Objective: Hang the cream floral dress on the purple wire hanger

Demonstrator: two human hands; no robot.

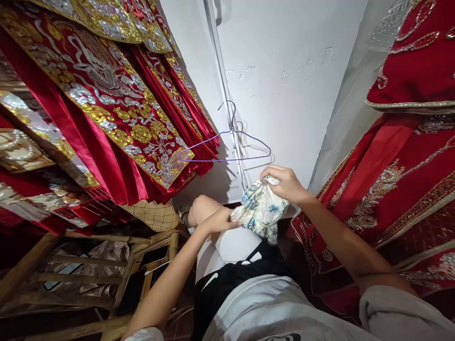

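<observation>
A bunched piece of white fabric with a blue and green floral print hangs between my two hands, over my lap. My left hand is closed on its left edge, thumb and fingers pinching the cloth. At its upper right, my right hand grips another part of the fabric, the fingertips partly hidden behind it. Just beyond the cloth, a thin purple wire hanger hangs from a metal pole with nothing on it. Whether the fabric is a garment I cannot tell.
Red embroidered garments hang close on the left, and more red beaded garments on the right. A metal pole runs along the white wall. A bamboo chair with a phone stands at lower left.
</observation>
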